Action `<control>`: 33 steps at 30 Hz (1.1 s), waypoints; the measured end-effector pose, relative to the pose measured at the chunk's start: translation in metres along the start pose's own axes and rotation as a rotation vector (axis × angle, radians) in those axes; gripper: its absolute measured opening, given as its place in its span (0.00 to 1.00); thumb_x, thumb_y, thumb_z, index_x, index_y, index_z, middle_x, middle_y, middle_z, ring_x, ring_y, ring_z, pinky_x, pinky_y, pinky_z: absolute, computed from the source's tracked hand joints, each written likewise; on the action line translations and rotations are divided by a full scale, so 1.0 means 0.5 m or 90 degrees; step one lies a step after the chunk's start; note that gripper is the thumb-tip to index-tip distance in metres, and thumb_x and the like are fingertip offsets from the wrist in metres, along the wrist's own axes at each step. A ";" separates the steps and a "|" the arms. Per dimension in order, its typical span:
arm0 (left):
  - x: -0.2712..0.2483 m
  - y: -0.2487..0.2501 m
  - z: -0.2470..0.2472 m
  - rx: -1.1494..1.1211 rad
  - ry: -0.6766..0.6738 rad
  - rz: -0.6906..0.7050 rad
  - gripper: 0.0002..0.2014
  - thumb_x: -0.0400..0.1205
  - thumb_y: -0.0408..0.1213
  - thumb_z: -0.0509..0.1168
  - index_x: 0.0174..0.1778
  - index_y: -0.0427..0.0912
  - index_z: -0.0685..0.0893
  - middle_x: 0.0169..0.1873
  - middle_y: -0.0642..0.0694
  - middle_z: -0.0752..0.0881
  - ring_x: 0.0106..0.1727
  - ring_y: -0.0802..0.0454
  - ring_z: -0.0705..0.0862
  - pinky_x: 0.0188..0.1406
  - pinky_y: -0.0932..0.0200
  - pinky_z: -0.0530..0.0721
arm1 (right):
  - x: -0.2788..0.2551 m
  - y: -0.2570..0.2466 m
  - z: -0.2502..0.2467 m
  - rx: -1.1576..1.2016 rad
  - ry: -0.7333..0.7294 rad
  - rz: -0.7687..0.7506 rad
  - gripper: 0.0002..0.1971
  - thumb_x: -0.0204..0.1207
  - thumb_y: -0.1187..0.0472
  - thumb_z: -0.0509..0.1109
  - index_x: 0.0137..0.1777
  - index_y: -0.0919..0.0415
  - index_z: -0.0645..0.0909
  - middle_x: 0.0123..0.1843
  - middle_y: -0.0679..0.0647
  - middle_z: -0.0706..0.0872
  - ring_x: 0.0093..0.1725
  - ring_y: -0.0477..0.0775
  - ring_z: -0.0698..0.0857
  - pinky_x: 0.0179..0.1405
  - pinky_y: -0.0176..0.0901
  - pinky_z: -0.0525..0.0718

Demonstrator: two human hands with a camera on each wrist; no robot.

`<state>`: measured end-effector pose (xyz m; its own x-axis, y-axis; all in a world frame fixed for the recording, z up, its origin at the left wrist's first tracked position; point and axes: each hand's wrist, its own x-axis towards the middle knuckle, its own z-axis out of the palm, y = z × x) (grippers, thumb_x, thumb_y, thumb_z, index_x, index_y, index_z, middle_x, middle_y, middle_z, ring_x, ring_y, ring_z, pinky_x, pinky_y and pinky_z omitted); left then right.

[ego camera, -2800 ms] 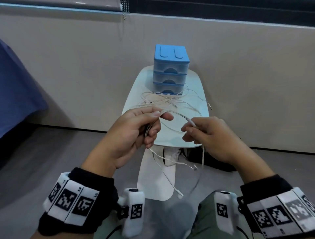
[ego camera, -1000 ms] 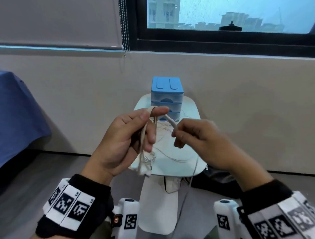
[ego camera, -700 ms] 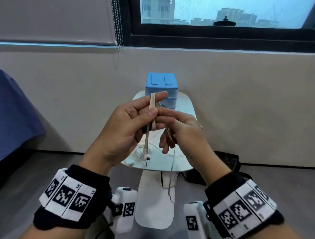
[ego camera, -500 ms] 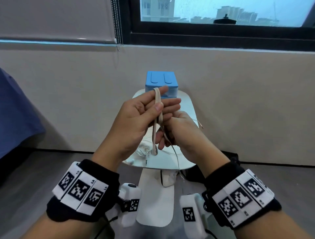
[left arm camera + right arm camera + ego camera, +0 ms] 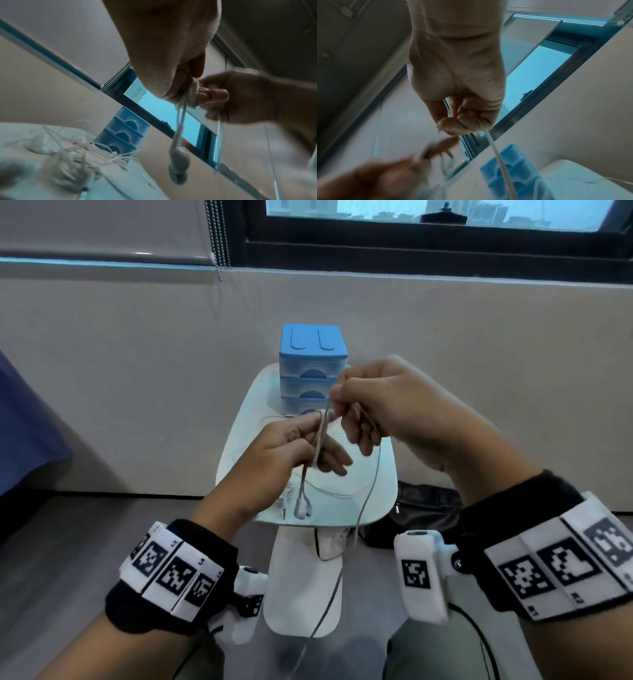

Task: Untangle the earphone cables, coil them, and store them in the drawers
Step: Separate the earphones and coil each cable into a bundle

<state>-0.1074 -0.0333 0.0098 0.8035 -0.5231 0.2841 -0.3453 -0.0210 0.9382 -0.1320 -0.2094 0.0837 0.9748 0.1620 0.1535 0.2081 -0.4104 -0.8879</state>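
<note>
My left hand (image 5: pixel 291 446) holds the white earphone cable (image 5: pixel 317 440) wound over its fingers, and the earbuds (image 5: pixel 302 510) hang down below. My right hand (image 5: pixel 387 409) pinches the same cable just above, and the loose end drops toward the floor. The bands on my wrists have black and white square codes; I can't read the tiny letters. Far off, blue drawers (image 5: pixel 313 364) sit shut on a small white table (image 5: pixel 383 505) by a plain wall under a window. More cables (image 5: pixel 82 151) lie tangled there.

The left hand (image 5: pixel 164 54) pinches a looped cable (image 5: pixel 188 93), earbuds (image 5: pixel 179 170) dangling below. The right hand (image 5: pixel 240 97), blurred, is just beside. More cables (image 5: pixel 82 152) lie on the desk (image 5: pixel 140 189) before blue drawers (image 5: pixel 123 129).
</note>
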 end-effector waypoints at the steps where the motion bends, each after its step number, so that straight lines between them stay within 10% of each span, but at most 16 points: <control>1: -0.003 0.005 0.004 -0.045 -0.011 -0.003 0.20 0.83 0.23 0.52 0.66 0.32 0.84 0.40 0.35 0.90 0.39 0.44 0.88 0.46 0.56 0.85 | 0.007 0.010 -0.006 -0.025 0.030 -0.006 0.12 0.84 0.65 0.65 0.40 0.67 0.82 0.24 0.59 0.81 0.20 0.55 0.76 0.23 0.42 0.71; 9: 0.015 0.037 -0.007 -0.248 0.130 0.036 0.15 0.92 0.35 0.55 0.65 0.35 0.85 0.35 0.43 0.90 0.32 0.54 0.86 0.37 0.65 0.83 | 0.007 0.114 0.054 0.097 -0.016 0.086 0.16 0.92 0.57 0.60 0.43 0.64 0.77 0.30 0.52 0.71 0.25 0.49 0.69 0.22 0.39 0.71; 15: 0.038 0.014 -0.016 0.011 0.209 0.026 0.12 0.92 0.33 0.61 0.67 0.51 0.84 0.44 0.52 0.95 0.47 0.58 0.93 0.46 0.67 0.87 | -0.008 0.033 0.061 -0.207 -0.238 0.055 0.16 0.87 0.63 0.64 0.35 0.63 0.78 0.25 0.53 0.78 0.25 0.55 0.79 0.33 0.50 0.83; 19: 0.019 0.028 -0.019 0.052 0.101 0.032 0.16 0.94 0.35 0.56 0.51 0.37 0.89 0.33 0.47 0.91 0.33 0.54 0.84 0.37 0.67 0.78 | 0.016 -0.033 -0.014 -0.169 -0.103 -0.040 0.13 0.85 0.66 0.67 0.41 0.74 0.79 0.30 0.56 0.77 0.29 0.55 0.75 0.28 0.45 0.75; 24: 0.016 0.071 -0.020 -0.159 0.059 0.068 0.17 0.92 0.35 0.54 0.64 0.33 0.87 0.28 0.44 0.85 0.28 0.52 0.78 0.36 0.64 0.78 | 0.040 0.003 -0.041 0.003 0.066 -0.025 0.13 0.90 0.59 0.65 0.50 0.69 0.80 0.26 0.46 0.71 0.26 0.47 0.67 0.26 0.38 0.65; 29: 0.037 0.103 -0.032 -0.319 0.127 0.033 0.13 0.91 0.29 0.58 0.67 0.29 0.82 0.49 0.37 0.94 0.49 0.52 0.94 0.44 0.67 0.88 | 0.008 0.044 0.035 -0.067 -0.119 0.057 0.15 0.91 0.56 0.62 0.46 0.64 0.82 0.31 0.52 0.73 0.27 0.48 0.70 0.25 0.38 0.71; 33: 0.041 0.085 -0.028 -0.140 0.177 0.022 0.11 0.91 0.28 0.61 0.66 0.38 0.85 0.53 0.38 0.94 0.57 0.50 0.93 0.55 0.59 0.90 | -0.011 -0.016 0.018 -0.200 -0.196 0.007 0.16 0.89 0.60 0.63 0.41 0.67 0.83 0.26 0.52 0.75 0.26 0.52 0.73 0.26 0.37 0.75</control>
<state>-0.0990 -0.0330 0.0581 0.9045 -0.2682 0.3317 -0.2871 0.1923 0.9384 -0.1396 -0.1990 0.0860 0.9174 0.3966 -0.0341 0.2585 -0.6589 -0.7064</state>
